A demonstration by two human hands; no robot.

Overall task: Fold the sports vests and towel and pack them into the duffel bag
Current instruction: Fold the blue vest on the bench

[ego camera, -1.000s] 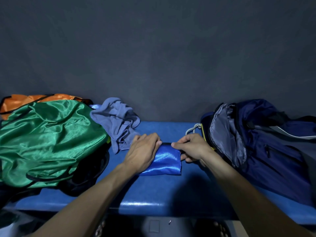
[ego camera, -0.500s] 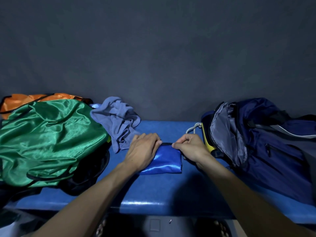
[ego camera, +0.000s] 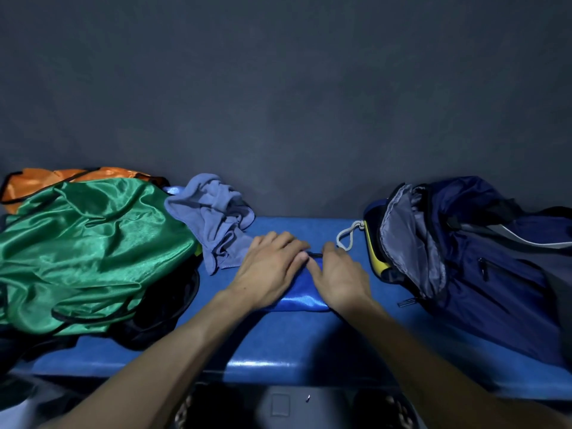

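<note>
Both hands down flat on a small folded shiny blue satin sports vest [ego camera: 305,297] at the middle of the blue padded tabletop [ego camera: 278,342]. Left hand [ego camera: 272,269] spread over its left half, fingers straight and pressing; right hand [ego camera: 339,274] laid over the right half, fingers relaxed along the top edge, neither grip clamped round the cloth. Probably pressing the slippery fabric to set the fold and keep the bundle compact before lifting. Just right, well within reach, a navy nylon duffel bag [ego camera: 495,274] lying on its side, grey-lined mouth gaping toward the hands, ready to take the bundle; a white cord loop [ego camera: 348,236] hanging at its near end. On the left, not yet folded: a crumpled lavender-grey towel [ego camera: 213,218] just beside the left hand, a rumpled green satin vest [ego camera: 89,243], and an orange satin vest [ego camera: 74,174] behind it. No brand, label or lettering readable anywhere in the dim light.
</note>
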